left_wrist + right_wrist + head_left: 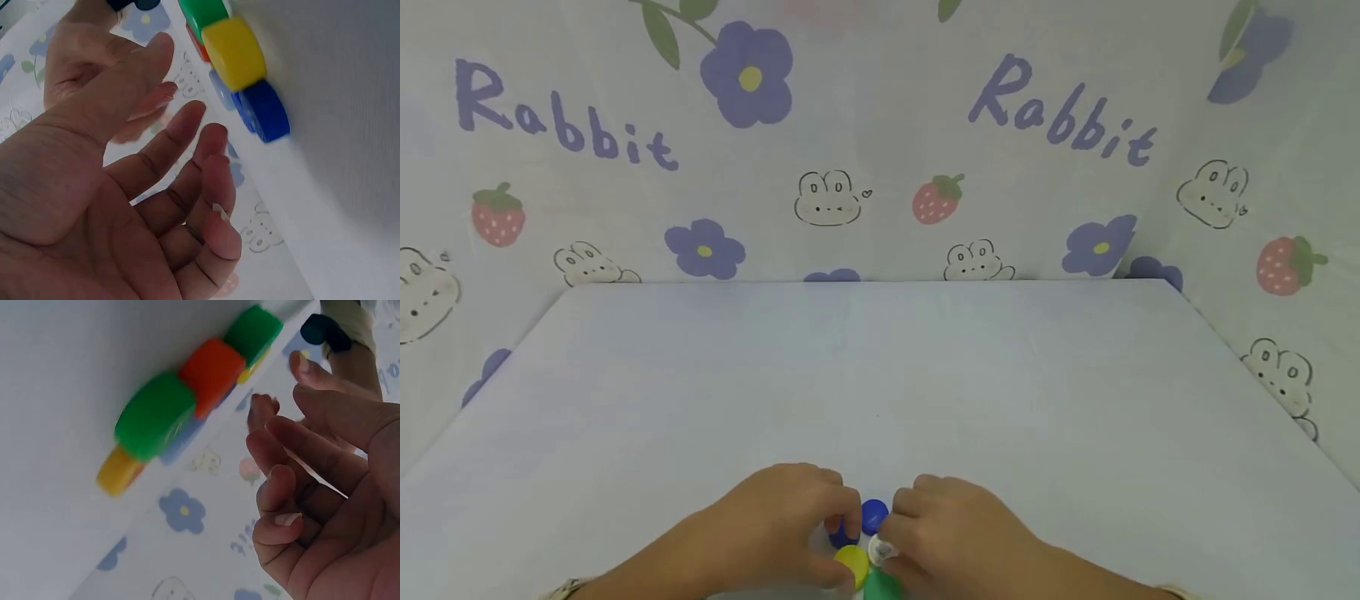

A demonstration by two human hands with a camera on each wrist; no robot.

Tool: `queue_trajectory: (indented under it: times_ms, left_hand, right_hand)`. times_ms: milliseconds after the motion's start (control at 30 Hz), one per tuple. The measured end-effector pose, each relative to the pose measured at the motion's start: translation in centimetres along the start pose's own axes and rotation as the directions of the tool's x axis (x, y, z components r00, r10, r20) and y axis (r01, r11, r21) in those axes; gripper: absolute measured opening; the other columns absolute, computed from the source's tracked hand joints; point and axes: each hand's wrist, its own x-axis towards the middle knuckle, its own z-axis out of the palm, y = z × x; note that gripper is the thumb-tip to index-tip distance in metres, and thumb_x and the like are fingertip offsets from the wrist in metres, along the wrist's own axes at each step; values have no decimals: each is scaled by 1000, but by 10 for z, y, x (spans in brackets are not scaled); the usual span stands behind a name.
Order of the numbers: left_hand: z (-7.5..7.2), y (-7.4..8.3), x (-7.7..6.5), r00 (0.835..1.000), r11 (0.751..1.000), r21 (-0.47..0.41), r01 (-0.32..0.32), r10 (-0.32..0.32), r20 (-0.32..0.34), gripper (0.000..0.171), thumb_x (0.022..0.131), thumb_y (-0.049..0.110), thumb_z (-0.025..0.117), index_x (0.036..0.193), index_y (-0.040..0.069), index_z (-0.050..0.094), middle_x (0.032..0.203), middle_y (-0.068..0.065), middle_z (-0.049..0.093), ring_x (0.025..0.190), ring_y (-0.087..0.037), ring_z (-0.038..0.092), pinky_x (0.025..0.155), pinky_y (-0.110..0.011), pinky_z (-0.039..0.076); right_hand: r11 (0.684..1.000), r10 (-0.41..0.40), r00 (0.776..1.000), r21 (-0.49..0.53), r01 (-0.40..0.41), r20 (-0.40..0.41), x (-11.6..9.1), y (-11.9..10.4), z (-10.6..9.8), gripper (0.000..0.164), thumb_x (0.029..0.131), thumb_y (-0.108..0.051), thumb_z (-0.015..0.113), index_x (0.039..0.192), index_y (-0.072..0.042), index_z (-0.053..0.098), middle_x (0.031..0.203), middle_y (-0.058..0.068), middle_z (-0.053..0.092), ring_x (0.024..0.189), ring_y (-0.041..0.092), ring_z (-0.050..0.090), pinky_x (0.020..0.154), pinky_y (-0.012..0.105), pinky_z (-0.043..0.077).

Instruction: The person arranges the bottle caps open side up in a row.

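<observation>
A cluster of small, smooth, brightly coloured blocks lies on the white tabletop at the bottom middle of the head view. It includes a blue round block (874,517), a darker blue block (845,536), a yellow block (852,565), a white piece (880,550) and a green block (882,586). My left hand (778,529) curves around the cluster's left side, my right hand (958,533) around its right. In the left wrist view, loosely bent fingers (215,181) show apart from the yellow block (234,55). The right wrist view shows relaxed fingers beside the orange-red block (212,372), holding nothing.
The white tabletop (880,358) stretches away beyond the hands. Cloth walls (880,125) printed with rabbits, strawberries and purple flowers stand at its back and sides. A dark band (325,332) is on the other wrist in the right wrist view.
</observation>
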Motion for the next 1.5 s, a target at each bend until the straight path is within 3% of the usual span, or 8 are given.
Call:
queue_trajectory:
  times_ms: [67,167,533,700,933,1133,1367,1500]
  left_hand:
    - [6,3,-1,1000,1000,6,-15,15,-4,26,74,32,91,88,25,70,80,22,54,72,4,48,66,-19,44]
    - [12,5,-1,999,999,20,-27,28,-20,27,72,25,90,82,24,66,75,22,50,67,4,45,62,-17,42]
    - [19,5,0,999,1000,-16,1,-2,-42,33,70,21,86,70,23,53,61,19,45,55,2,38,51,-18,36]
    - [19,3,1,997,999,9,-31,32,-70,37,72,23,88,69,21,51,60,19,43,54,3,35,50,-16,35]
    - [12,-2,-1,999,981,-193,32,-36,-18,26,70,17,83,77,23,59,68,19,56,60,2,49,57,-18,46]
    - [5,-5,-1,1000,950,-311,27,-27,5,21,71,13,81,82,21,65,73,18,61,67,2,58,64,-21,52]
    - [-2,-8,-2,1000,931,-364,-8,0,-22,20,76,11,81,91,15,68,79,13,66,70,0,61,67,-22,54]
    - [-4,-11,0,999,945,-326,6,-21,-41,28,78,12,86,99,13,68,82,14,64,73,-2,60,69,-22,54]
  right_hand:
    - [992,-96,992,-88,88,-84,4,-5,9,24,75,-28,89,80,-22,67,69,-15,47,60,1,28,58,9,22]
    - [981,-146,980,-150,126,-131,10,-11,19,26,69,-27,89,74,-22,64,69,-15,48,60,2,26,58,9,20]
    - [998,-60,998,-15,60,-19,19,-12,25,19,70,-19,86,72,-22,67,67,-17,53,59,1,26,56,9,19]
    - [996,-76,995,-52,73,-58,20,-11,26,22,69,-23,89,75,-23,68,68,-17,55,59,2,29,57,10,20]
    - [994,-103,984,-60,95,-142,20,-9,26,32,63,-19,90,74,-22,60,63,-15,44,58,4,24,56,12,15]
    - [995,-96,982,-30,93,-163,20,-7,22,38,58,-15,90,73,-20,56,63,-14,42,57,3,24,56,13,15]
    - [999,-15,989,37,21,-150,20,-3,15,32,69,-15,90,80,-18,61,65,-15,52,60,4,35,59,12,24]
    - [992,72,993,115,-61,-94,21,1,8,25,79,-16,89,92,-16,67,78,-12,67,68,5,45,63,12,33]
